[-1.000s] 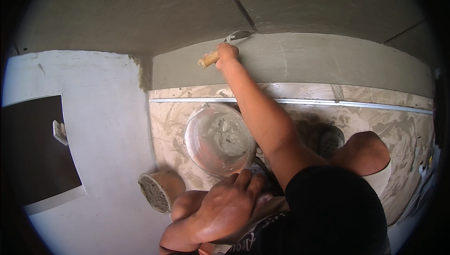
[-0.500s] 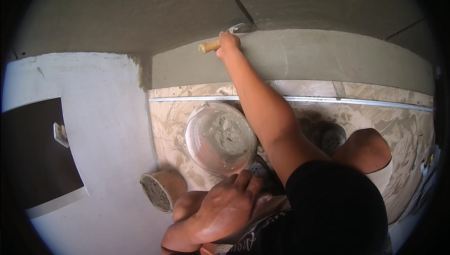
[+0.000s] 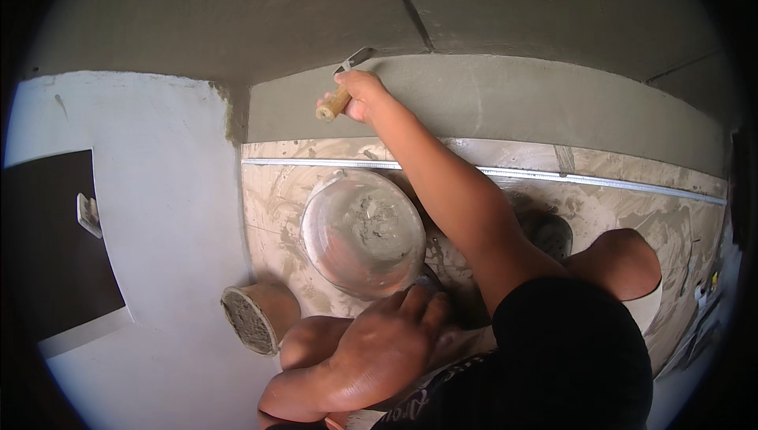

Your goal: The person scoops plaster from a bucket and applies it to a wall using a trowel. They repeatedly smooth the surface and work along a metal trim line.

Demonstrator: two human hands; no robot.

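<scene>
Right hand (image 3: 362, 92) gripping trowel (image 3: 341, 89), fingers closed on its wooden handle, blade at far grey plaster wall (image 3: 513, 98) above bucket (image 3: 362, 232); best kept flat, pressure even; left hand (image 3: 379, 351) resting near, fingers loosely curled, empty.

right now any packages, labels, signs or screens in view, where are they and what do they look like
No package, sign or screen shows clearly.
Small white plate, maybe a switch or label: on the dark panel at far left, rectangular; too small to tell more.
Print on the black shirt: bottom centre, pale letters, partly hidden.
</scene>
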